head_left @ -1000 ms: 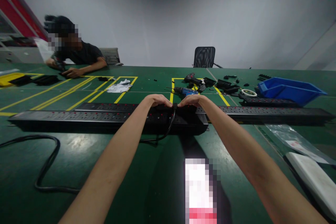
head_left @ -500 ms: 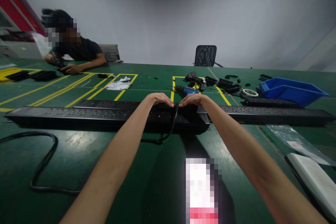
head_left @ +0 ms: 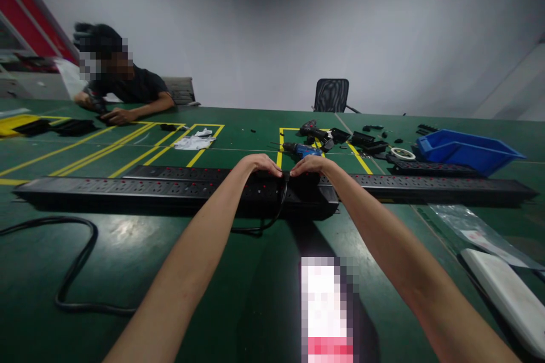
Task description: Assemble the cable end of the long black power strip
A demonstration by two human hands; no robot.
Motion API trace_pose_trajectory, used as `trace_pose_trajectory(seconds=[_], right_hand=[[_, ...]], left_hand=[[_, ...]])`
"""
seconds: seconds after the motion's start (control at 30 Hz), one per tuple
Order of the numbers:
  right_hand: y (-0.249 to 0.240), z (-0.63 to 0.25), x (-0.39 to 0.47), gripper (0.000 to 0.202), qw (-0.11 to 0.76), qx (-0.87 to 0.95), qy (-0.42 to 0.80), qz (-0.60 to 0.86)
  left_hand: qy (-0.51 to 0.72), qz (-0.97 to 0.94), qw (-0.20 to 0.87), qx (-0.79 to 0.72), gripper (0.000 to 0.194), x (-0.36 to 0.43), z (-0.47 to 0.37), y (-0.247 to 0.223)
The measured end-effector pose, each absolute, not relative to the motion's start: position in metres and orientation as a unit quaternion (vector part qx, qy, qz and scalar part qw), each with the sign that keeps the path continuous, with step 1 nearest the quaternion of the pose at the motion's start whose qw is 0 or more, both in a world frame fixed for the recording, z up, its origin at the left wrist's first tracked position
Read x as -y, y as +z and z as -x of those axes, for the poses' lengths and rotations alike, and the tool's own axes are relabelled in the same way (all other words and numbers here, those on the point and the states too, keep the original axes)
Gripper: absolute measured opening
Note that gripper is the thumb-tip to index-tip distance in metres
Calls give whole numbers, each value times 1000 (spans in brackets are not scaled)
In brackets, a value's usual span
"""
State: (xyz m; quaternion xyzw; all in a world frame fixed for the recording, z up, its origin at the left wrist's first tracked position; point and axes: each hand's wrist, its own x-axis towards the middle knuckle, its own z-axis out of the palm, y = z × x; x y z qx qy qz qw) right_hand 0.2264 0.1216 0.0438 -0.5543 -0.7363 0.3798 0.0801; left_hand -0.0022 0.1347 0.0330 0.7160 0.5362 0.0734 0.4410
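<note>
My left hand and my right hand meet above the front power strip, fingers closed around the upper end of a black cable. The fitting between the fingertips is small and dark, so its kind is unclear. From there the cable bends down across the strip's front side to the table. This long black strip lies flat, with rows of sockets and small red marks on top. Behind it lies a second long power strip, reaching to the right and partly hidden by my hands.
Beyond the strips lie a blue drill, another drill and black plastic parts. A blue bin and a tape roll stand right. A white case lies near right. Across the table sits a co-worker.
My hands keep their hold on the cable end with hardly any movement. The whole view has shifted slightly.
</note>
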Motion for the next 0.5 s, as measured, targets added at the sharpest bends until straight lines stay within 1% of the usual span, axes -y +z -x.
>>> trace_pose_trajectory(seconds=[0.13, 0.23, 0.33, 0.43, 0.5], right_hand=[[33, -232, -116, 35, 138, 745, 377, 533], [20, -235, -111, 33, 179, 758, 367, 508], [8, -236, -103, 31, 217, 782, 321, 489], [1, -235, -96, 26, 253, 793, 230, 504], [0, -233, -92, 25, 266, 795, 175, 517]], left_hand=[[118, -729, 453, -500, 46, -130, 8, 25], [159, -727, 442, -500, 57, -126, 10, 19], [192, -721, 453, -487, 63, -120, 11, 15], [223, -729, 475, -439, 59, -112, 9, 9], [250, -747, 458, -413, 51, -107, 9, 4]])
